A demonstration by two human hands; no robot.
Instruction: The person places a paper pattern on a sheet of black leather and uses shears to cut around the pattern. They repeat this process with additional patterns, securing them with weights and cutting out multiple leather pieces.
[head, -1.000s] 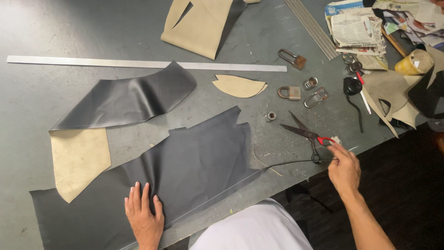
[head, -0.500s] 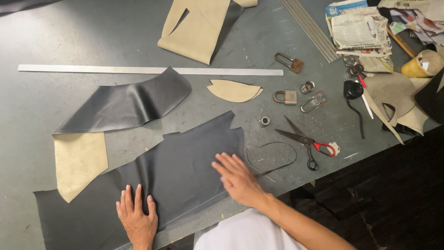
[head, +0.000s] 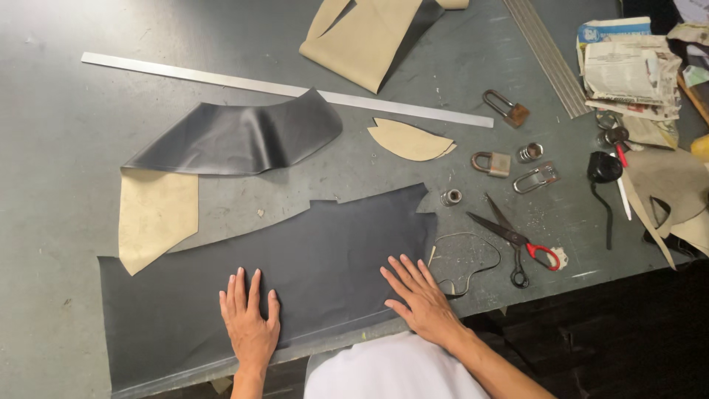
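The head view looks down on a grey counter (head: 66,148) with both of the person's hands on it.

The right hand (head: 421,299) is the one that has moved. A second ago it was out by the scissors (head: 517,236), near their red handle. Half a second ago it was already back over the dark sheet (head: 295,258). Now it lies flat on the sheet's right end, fingers spread wide, holding nothing. The scissors lie on the counter to its right, apart from it, and no hand touches them.

The left hand (head: 249,321) has hardly moved. It is open and flat too, pressing on the lower middle of the sheet, fingers pointing away from the person.

So both hands now press the dark sheet down. It looks like cutting has stopped and the person is smoothing the sheet or holding it flat.

The dark sheet lies along the near edge of the counter. It reaches from the far left to a jagged cut end just past the right hand. A thin cord (head: 465,258) loops on the counter just beside that end.

Behind the sheet lies a curled dark strip (head: 236,137) with a tan piece (head: 155,214) at its left end. A long metal ruler (head: 221,81) lies behind the strip. A small tan scrap (head: 410,139), two padlocks (head: 493,162) and a stack of papers (head: 628,70) sit further right
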